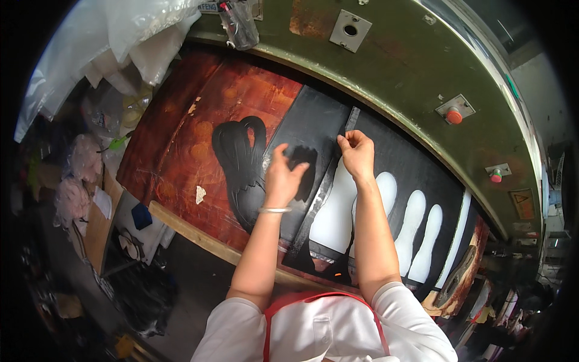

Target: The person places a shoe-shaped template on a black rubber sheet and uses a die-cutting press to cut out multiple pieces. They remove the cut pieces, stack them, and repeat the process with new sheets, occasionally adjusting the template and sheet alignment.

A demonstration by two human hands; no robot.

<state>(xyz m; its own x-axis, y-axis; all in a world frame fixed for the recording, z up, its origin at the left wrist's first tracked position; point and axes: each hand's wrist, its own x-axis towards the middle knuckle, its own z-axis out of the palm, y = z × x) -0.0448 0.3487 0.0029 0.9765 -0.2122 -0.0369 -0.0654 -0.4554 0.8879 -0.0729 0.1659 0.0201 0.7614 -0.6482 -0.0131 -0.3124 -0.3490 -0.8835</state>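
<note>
My right hand is closed in a pinch on the upper part of a narrow black strip, which runs down toward the table's near edge. To its left my left hand hovers over a smooth black sheet, thumb and fingers apart, nothing in them, its shadow falling beside it. Right of the strip, a black sheet shows several white sole-shaped areas; my right forearm hides part of them. Whether these are holes or separate pieces I cannot tell. A pile of long black pieces lies left of my left hand.
A worn reddish-brown board forms the left of the work surface, with a wooden edge strip in front. Behind stands a green machine beam with a red button. Clear plastic bags hang at the upper left.
</note>
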